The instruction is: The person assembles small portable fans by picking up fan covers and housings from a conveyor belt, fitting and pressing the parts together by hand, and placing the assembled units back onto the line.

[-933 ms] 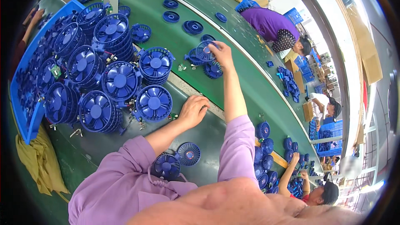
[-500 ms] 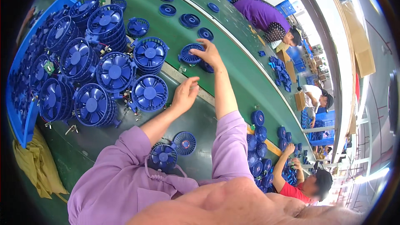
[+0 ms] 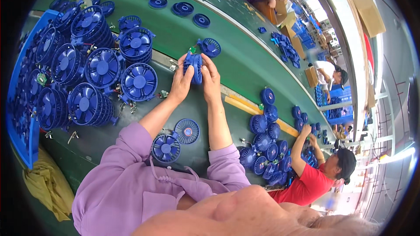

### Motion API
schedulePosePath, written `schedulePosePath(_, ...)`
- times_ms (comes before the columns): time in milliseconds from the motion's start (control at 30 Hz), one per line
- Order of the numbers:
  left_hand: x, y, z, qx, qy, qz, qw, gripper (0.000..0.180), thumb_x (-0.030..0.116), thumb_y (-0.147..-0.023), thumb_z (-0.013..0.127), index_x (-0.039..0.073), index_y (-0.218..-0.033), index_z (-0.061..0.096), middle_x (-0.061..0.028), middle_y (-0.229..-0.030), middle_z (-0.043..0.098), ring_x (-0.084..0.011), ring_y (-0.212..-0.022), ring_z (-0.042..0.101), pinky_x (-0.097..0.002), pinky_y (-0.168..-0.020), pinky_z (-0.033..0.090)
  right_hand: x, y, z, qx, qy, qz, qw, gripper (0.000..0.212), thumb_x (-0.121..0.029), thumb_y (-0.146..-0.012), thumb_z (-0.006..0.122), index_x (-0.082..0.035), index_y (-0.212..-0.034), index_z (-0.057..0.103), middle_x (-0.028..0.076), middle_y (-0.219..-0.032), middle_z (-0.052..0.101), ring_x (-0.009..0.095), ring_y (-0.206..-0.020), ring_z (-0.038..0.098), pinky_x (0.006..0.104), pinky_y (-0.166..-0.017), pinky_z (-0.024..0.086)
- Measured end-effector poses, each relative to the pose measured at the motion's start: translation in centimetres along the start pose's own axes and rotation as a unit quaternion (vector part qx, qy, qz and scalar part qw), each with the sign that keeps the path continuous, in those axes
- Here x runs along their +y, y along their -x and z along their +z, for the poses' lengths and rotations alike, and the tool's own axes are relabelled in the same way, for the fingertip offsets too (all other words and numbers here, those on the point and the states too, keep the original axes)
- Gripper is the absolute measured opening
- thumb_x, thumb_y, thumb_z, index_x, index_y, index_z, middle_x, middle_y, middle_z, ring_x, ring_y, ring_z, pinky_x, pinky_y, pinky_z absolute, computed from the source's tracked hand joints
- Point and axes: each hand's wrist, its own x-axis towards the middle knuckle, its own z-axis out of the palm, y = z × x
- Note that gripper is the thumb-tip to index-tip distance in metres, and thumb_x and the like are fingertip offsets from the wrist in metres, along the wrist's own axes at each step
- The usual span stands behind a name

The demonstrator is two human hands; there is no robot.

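Upright on its edge, a blue fan housing (image 3: pixel 193 68) is held between my two hands above the near edge of the green belt. My left hand (image 3: pixel 181 83) grips its left side, thumb across the near face. From the other side my right hand (image 3: pixel 211 78) closes on it, thumb near its rim. A small metal part (image 3: pixel 173 64) shows beside the left fingers. Just beyond the hands, an open blue fan housing (image 3: pixel 210 47) lies on the belt near a green circuit board (image 3: pixel 192 50). Nearer me lie a blue fan (image 3: pixel 166 148) and a round grille (image 3: pixel 187 131).
Stacked blue fans (image 3: pixel 103 67) with loose wires fill the left, beside a blue tray (image 3: pixel 21 137) of small parts. Grilles (image 3: pixel 182 8) lie on the green belt (image 3: pixel 245 70). More fans (image 3: pixel 263 142) stand at right, near a person in red (image 3: pixel 306 183). Other people work farther off.
My right hand has come back from a grille on the belt, and my left has moved up to meet it. Both now grip a fan housing; before, the left held nothing.
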Motion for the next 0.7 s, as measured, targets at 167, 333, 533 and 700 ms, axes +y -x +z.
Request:
schedulePosePath(167, 1.2, -0.4, 0.3, 0.037, 0.048, -0.04, 0.997, 0.043, 0.029, -0.099, 0.044, 0.005, -0.134, 0.039, -0.0068, -0.12, 0.051, -0.0134, -0.11, 0.049, -0.0284, -0.096, 0.039, -1.2, 1.3, 0.3, 0.009, 0.312, -0.175, 0.934, 0.044, -0.009, -0.092, 0.043, -0.002, -0.135, 0.046, 0.017, -0.136, 0.048, 0.031, -0.129, 0.042, 0.0376, -0.108, 0.031)
schedulePosePath(333, 2.2, -0.4, 1.5, 0.01, 0.314, -0.212, 0.925, 0.046, 0.04, -0.101, 0.039, 0.006, -0.132, 0.043, -0.0054, -0.123, 0.051, -0.0127, -0.112, 0.052, -0.0297, -0.096, 0.042, -2.1, 1.6, 0.0, -0.062, 0.258, -0.206, 0.942, 0.08, -0.057, -0.091, 0.043, 0.001, -0.144, 0.029, 0.024, -0.146, 0.031, 0.038, -0.134, 0.033, 0.0437, -0.11, 0.026)
schedulePosePath(533, 2.8, -0.2, 2.0, 0.045, 0.201, -0.143, 0.968, 0.049, 0.042, -0.103, 0.032, 0.003, -0.131, 0.043, -0.0077, -0.121, 0.051, -0.0152, -0.108, 0.052, -0.0308, -0.094, 0.042, -1.5, 1.9, 0.3, -0.036, 0.228, -0.151, 0.961, 0.092, -0.071, -0.086, 0.036, 0.002, -0.143, 0.03, 0.024, -0.143, 0.036, 0.039, -0.13, 0.039, 0.0432, -0.107, 0.032)
schedulePosePath(700, 3.0, 0.3, 1.6, 0.039, -0.083, 0.028, 0.995, 0.039, 0.027, -0.098, 0.038, 0.001, -0.127, 0.045, -0.0168, -0.123, 0.048, -0.0261, -0.115, 0.047, -0.0375, -0.098, 0.037, -0.3, 2.6, 1.8, -0.019, 0.081, -0.112, 0.99, 0.08, -0.064, -0.094, 0.026, -0.001, -0.142, 0.033, 0.019, -0.134, 0.049, 0.028, -0.123, 0.049, 0.037, -0.103, 0.035)
